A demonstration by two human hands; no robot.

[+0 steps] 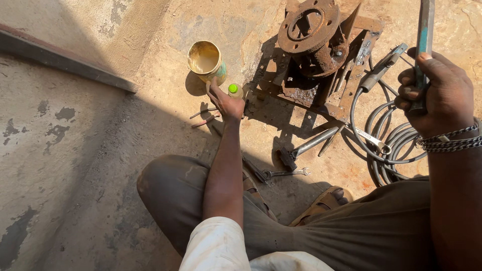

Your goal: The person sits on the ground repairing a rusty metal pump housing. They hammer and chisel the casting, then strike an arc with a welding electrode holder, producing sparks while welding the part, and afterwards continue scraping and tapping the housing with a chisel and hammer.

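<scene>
While the person sits low on the concrete floor (pixel 65 150), the left hand (pixel 224 103) reaches forward with fingers stretched out, fingertips at the base of an open tin can (pixel 205 60) and right beside a small bottle with a green cap (pixel 234 90); whether it already touches either, I cannot tell. The right hand (pixel 437 88) is closed in a fist around a flat metal bar (pixel 425 30) held upright, gripped at its lower end. That bar looks stiff and fairly heavy, so a full wrap near the middle would likely balance it better; the can seems light, holds liquid, and is probably best taken round its wall. One can, one bottle, one bar. Nearby lie one rusty flanged machine part (pixel 316 45), one coiled cable (pixel 386 150), one hammer (pixel 306 148), one spanner (pixel 283 173) and two thin rods (pixel 205 116).
</scene>
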